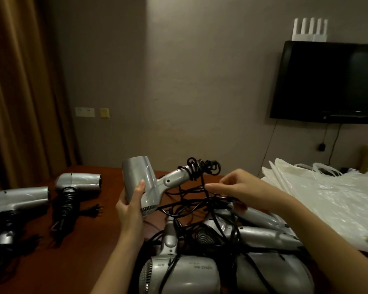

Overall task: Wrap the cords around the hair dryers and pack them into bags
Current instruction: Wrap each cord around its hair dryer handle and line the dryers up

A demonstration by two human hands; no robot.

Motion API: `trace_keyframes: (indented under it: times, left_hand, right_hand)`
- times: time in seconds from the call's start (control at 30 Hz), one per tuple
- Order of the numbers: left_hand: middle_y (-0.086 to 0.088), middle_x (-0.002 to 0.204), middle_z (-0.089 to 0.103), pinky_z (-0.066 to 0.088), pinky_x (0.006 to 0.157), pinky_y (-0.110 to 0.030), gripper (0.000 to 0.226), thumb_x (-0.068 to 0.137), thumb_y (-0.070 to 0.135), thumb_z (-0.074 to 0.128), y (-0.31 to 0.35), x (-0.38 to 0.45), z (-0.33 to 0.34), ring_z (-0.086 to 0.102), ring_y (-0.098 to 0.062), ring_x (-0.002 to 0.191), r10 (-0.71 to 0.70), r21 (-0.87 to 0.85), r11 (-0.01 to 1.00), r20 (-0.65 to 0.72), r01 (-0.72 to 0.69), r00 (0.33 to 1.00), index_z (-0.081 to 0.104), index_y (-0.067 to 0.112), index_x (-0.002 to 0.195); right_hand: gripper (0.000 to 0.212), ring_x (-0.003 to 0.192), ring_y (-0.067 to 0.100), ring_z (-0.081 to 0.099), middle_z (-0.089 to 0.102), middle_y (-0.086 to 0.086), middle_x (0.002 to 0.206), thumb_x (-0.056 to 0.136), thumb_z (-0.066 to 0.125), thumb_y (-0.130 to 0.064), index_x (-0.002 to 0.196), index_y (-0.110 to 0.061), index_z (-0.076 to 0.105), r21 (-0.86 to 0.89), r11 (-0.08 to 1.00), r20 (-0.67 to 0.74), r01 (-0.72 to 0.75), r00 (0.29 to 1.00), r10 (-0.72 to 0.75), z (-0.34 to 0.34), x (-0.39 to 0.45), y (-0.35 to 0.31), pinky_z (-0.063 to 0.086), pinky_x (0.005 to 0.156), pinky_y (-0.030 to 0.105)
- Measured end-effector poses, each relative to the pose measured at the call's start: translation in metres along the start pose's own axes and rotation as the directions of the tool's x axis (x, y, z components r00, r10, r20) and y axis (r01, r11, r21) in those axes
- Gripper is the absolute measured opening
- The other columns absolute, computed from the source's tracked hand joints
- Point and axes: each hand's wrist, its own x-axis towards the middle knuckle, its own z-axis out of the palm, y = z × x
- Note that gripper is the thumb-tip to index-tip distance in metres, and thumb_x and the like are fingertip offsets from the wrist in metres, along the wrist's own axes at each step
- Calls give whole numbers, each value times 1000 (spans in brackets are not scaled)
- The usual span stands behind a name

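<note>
My left hand grips the barrel of a silver hair dryer held up above the brown table. Its black cord is partly looped round the handle. My right hand pinches that cord just below the handle. Beneath my hands lies a heap of several silver dryers with tangled black cords. Two dryers with cords wound round their handles, one behind the other, lie on the table's left side. White plastic bags are stacked at the right.
A brown curtain hangs at the left. A black TV is mounted on the wall at the right with a white router above it. Wall sockets sit low on the wall.
</note>
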Motion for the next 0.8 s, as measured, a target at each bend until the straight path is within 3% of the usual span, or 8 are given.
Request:
trace_keyframes:
  times: [0.1,0.27,0.4,0.5,0.57,0.67,0.73,0.8]
  left_hand:
    - [-7,111,66,53,78,-38,65,57,52,73,-2,-1,2,66,-25,96,3,13,1000,32,-4,999,56,27,114]
    - [-9,111,66,53,72,-34,52,66,48,68,-1,-2,2,66,-30,99,12,33,999,40,-14,999,57,28,113]
    - [-9,108,68,52,70,-33,42,67,44,75,4,-3,4,67,-25,94,-13,-37,999,34,14,999,61,29,104]
    - [-11,107,70,55,64,-31,64,61,46,76,7,-2,4,70,-19,84,-53,-100,993,63,59,997,63,19,117]
    - [-12,108,70,56,60,-29,77,58,53,72,8,-4,4,70,-18,82,-83,-119,988,124,98,989,61,15,124]
    - [-15,111,69,56,66,-31,74,60,58,72,7,-6,3,68,-21,89,-122,-116,981,267,158,956,65,16,120]
    - [-16,111,69,55,69,-30,77,61,62,75,6,-6,3,66,-23,92,-132,-92,980,369,178,920,66,14,120]
    - [-16,109,69,54,68,-30,75,63,61,73,7,-7,2,65,-23,90,-139,-52,982,439,180,887,67,13,120]
  right_hand:
    - [43,46,7,52,53,-4,59,85,57,-51,112,-17,59,27,999,30,-30,999,29,16,11,1,45,49,20]
    - [20,86,2,64,67,-8,96,94,59,-29,108,-18,68,-205,966,-1,158,987,-162,45,22,18,54,85,29]
    - [16,83,6,68,70,-8,93,97,54,-19,103,-20,68,-140,976,19,168,986,-167,49,22,26,57,79,29]
    - [17,67,0,64,68,-18,72,95,57,-20,94,-30,71,-171,968,12,183,983,-183,36,19,26,54,66,22]
    - [19,56,6,58,63,-10,62,94,60,-22,81,-35,67,-170,971,56,170,985,-163,27,18,25,48,56,23]
    - [10,50,4,54,61,-4,62,92,61,-29,88,-25,70,-183,977,111,105,990,-86,15,26,23,42,51,17]
    - [17,57,4,56,60,-8,65,89,62,-39,91,-25,71,-205,975,169,86,984,-51,7,33,26,44,58,19]
    - [29,78,10,64,65,-12,79,78,68,-54,95,-30,68,-166,986,142,20,990,4,0,39,43,52,76,27]
